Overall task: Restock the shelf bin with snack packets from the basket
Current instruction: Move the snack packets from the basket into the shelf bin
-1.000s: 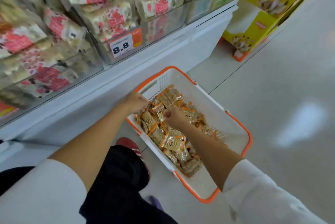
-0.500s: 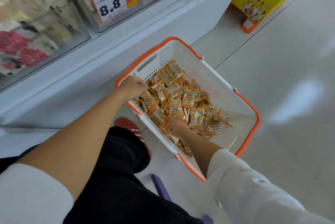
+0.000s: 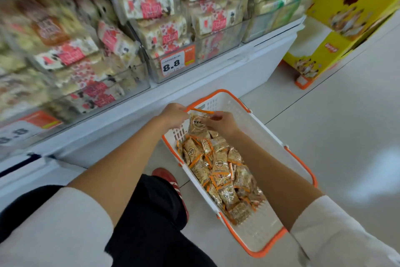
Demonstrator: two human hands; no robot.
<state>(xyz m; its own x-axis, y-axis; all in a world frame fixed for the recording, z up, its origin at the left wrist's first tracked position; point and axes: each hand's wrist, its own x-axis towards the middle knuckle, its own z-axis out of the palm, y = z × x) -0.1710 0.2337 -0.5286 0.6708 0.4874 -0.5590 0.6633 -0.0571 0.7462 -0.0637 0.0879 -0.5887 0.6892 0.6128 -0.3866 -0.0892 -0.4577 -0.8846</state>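
A white basket with an orange rim [image 3: 300,165] stands on the floor and holds several orange-edged snack packets [image 3: 220,171]. Above its far end, my left hand [image 3: 173,115] and my right hand [image 3: 220,123] together hold one snack packet [image 3: 198,124] up by its orange top edge, fingers pinched on it. Clear shelf bins [image 3: 173,50] full of red-and-white packs, blurred by motion, sit just beyond the basket behind an 8.8 price tag [image 3: 173,64].
The white shelf base [image 3: 216,80] runs along the left. A yellow cardboard display [image 3: 337,35] stands at the far right on the pale tiled floor [image 3: 346,137]. My red shoe [image 3: 166,177] and dark trouser leg are beside the basket's left wall.
Both hands have come up out of the packet pile to the basket's far end, lifting one packet between them. The view has tilted up toward the shelf.
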